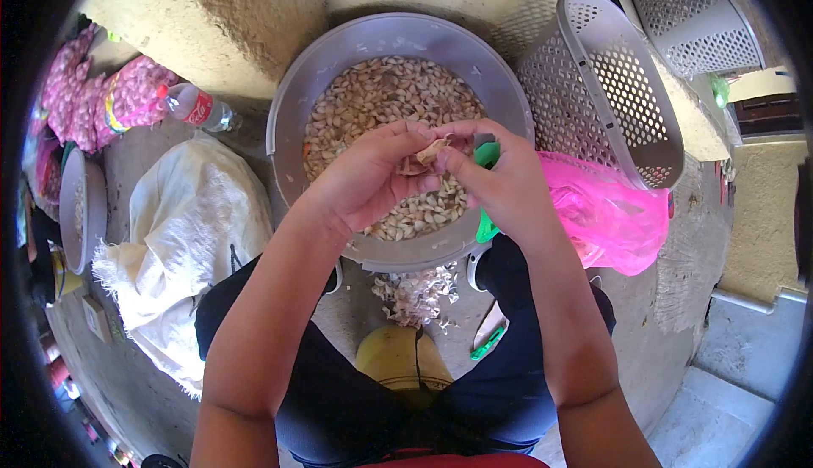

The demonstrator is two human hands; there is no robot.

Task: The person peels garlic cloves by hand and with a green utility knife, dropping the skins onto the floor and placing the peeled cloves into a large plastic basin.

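Note:
A large grey tub point(292, 87) stands before me, filled with many pale garlic cloves point(406, 87) that look wet. Above it, my left hand point(377, 167) is closed, with a brownish garlic clove point(434, 153) in papery skin at its fingertips. My right hand point(500, 167) pinches the same clove from the other side with its thumb and fingers. A green object point(486, 155), perhaps a cutter handle, is also held in the right hand and partly hidden by it. Loose garlic skins point(419, 294) lie on the floor between my feet.
Grey perforated baskets point(563, 78) and a pink plastic bag point(601, 214) are on the right. To the left are a white woven sack point(190, 222), a cola bottle point(199, 108), pink net bags point(127, 95) and a smaller basin point(82, 205). A green cutter point(489, 343) lies near my foot.

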